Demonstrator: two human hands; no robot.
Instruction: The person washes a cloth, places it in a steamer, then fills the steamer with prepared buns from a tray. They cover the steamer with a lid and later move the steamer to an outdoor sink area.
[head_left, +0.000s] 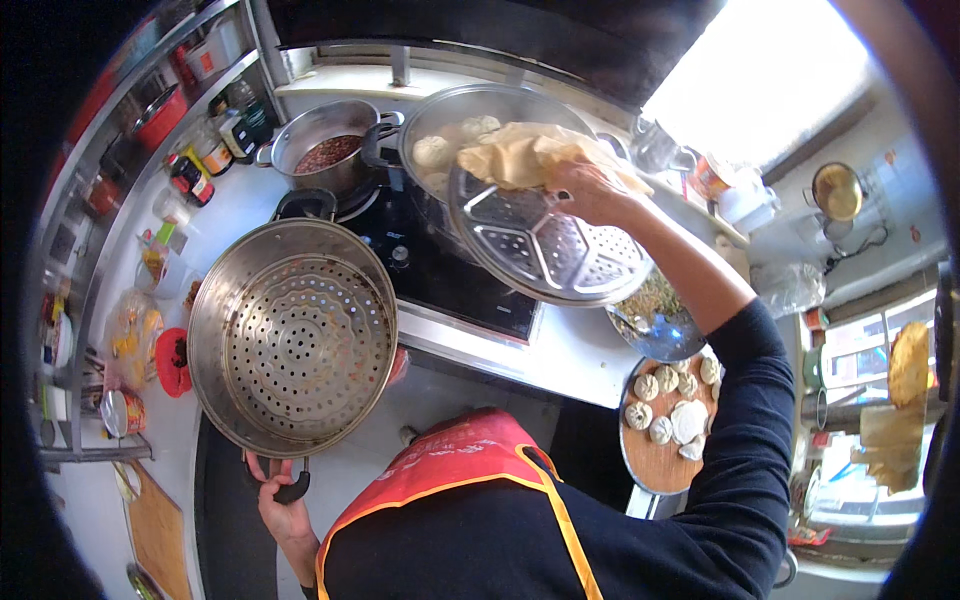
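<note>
Low at the left, my left hand (283, 506) grips a black side handle of a large steel steamer tier (300, 341). Its perforated bottom faces up and holds no food, only small specks. Over the stove, my right hand (592, 196) clutches a crumpled tan cloth or sheet (517, 154). Just under that hand is a round, tilted metal disc (551, 247) with perforated sections and radial ribs; its exact grip point is hidden by the hand and cloth. Behind them, a steaming wide steel pot (510, 94) holds several pleated buns (433, 151), partly covered by the cloth.
A steel pot of reddish beans (322, 142) stands at the back of the black cooktop (450, 277). At right are a bowl of chopped filling (660, 315) and a round wooden board (667, 469) with several raw buns. Bottles (191, 180) and a red bowl (174, 362) line the left counter.
</note>
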